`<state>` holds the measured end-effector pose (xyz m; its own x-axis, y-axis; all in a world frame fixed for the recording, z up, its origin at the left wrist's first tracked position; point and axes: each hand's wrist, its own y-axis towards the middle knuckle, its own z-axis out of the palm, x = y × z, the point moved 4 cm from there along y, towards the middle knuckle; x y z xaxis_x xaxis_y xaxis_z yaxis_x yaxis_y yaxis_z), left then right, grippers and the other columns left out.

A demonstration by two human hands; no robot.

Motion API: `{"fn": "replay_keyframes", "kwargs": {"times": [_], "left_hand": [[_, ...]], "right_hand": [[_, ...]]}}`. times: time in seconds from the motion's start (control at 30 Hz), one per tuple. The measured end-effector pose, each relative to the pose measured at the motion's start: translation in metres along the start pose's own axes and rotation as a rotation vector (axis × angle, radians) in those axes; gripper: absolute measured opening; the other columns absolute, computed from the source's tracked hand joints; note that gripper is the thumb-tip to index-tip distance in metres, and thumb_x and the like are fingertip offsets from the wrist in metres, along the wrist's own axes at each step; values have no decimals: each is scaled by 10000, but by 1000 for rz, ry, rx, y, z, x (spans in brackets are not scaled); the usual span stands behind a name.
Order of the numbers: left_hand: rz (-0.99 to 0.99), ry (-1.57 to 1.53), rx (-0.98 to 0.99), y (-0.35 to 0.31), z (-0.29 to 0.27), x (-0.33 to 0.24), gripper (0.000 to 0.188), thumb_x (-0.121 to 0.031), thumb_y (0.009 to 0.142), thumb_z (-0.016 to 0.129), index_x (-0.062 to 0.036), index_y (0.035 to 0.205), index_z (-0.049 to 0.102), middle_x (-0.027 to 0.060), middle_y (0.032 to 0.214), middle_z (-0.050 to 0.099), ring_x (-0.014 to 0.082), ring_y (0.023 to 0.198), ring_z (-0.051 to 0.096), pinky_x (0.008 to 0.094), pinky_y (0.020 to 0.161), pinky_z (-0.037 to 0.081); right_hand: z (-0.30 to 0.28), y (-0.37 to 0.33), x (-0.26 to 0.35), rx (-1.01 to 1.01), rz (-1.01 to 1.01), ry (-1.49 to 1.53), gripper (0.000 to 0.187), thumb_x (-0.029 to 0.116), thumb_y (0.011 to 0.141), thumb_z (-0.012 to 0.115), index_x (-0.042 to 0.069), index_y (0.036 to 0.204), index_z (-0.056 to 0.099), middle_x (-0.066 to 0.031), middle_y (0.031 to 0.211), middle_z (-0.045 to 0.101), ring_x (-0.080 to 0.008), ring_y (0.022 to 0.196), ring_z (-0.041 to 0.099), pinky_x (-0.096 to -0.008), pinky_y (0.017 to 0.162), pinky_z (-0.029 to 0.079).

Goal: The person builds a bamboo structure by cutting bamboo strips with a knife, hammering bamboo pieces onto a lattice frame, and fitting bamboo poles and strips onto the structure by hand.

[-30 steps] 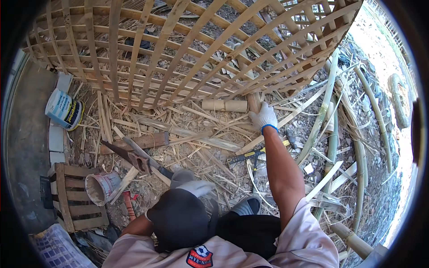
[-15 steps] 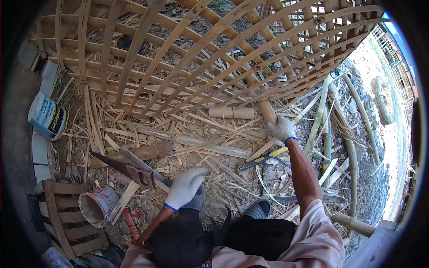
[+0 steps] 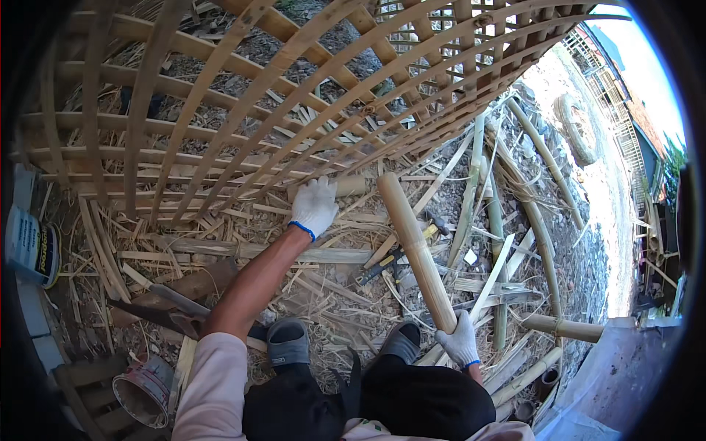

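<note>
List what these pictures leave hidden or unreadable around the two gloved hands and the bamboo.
- Head view: the short bamboo piece is partly covered by the left hand; whether the fingers grip it or just rest on it is unclear.
- The bamboo pole has its lower end buried in the right hand.
- The bamboo lattice is cut off by the picture's top rim.
- The hand tools among the scraps are too small to identify.
</note>
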<state>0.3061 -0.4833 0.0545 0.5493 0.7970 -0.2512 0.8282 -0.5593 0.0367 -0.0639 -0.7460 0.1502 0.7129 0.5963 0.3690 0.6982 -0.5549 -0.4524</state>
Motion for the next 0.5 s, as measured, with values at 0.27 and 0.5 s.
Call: {"fn": "replay_keyframes", "kwargs": {"times": [0.27,0.5], "left_hand": [[-130,273,-5,17,42,-3,174,-137,961,562,-123,1083,685,67,1076,623,260,1021,627,434,857,500],[-95,165,-91,-20,16,0,464,-260,835,716,-62,1250,650,169,1223,624,344,1185,600,457,1006,482]], "right_hand": [[27,-78,-70,-281,343,382,523,124,743,754,2,1196,522,-162,1026,653,-274,925,668,-397,841,534],[-56,31,-103,-762,81,1436,603,291,945,699,19,1434,473,-105,1187,613,-200,1033,635,-322,832,540]]}}
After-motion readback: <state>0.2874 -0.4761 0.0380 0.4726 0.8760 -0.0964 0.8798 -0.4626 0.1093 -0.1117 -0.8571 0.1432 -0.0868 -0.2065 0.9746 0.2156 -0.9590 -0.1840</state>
